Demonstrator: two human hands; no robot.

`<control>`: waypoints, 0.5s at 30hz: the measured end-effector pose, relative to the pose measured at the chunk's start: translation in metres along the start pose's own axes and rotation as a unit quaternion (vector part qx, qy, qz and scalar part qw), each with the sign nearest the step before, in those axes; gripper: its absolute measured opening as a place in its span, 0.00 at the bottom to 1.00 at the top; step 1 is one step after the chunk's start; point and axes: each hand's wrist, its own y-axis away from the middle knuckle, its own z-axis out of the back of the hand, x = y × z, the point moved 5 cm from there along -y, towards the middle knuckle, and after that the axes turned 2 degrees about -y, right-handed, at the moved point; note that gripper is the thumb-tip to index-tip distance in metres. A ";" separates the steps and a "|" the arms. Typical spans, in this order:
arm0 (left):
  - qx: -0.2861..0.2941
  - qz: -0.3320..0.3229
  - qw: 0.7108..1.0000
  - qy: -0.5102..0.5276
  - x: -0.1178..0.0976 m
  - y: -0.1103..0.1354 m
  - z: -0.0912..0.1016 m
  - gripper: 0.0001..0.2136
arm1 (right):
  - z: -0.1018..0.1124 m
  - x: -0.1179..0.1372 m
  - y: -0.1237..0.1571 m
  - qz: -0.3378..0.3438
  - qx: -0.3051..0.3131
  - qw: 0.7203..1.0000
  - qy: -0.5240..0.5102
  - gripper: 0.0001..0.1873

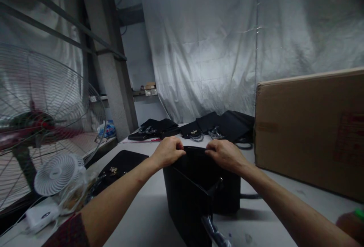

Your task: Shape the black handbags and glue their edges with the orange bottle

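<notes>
A black handbag (199,190) stands upright on the white table (142,209) right in front of me. My left hand (167,152) is closed on the far top rim of the bag at its left side. My right hand (224,154) grips the same rim at its right side. The bag's mouth faces up between my forearms. A strap or handle wrapped in clear film (214,232) hangs at the bag's near side.
A large cardboard box (309,129) stands on the table at the right. Several black bags with metal chains (196,127) lie at the far end. A flat black bag (119,167), a small white fan (55,175) and a big standing fan (36,121) are at the left.
</notes>
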 end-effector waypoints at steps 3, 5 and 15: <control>0.011 0.005 1.000 0.003 0.000 -0.002 -0.001 0.06 | 0.002 0.002 0.001 0.004 -0.003 1.000 0.000 0.11; 0.018 0.005 1.000 0.001 0.000 -0.002 -0.002 0.07 | 0.003 0.004 0.002 0.006 -0.004 1.000 0.001 0.11; 0.026 0.026 0.999 -0.024 -0.001 -0.001 -0.003 0.06 | 0.001 0.003 0.002 -0.008 0.007 1.000 -0.006 0.10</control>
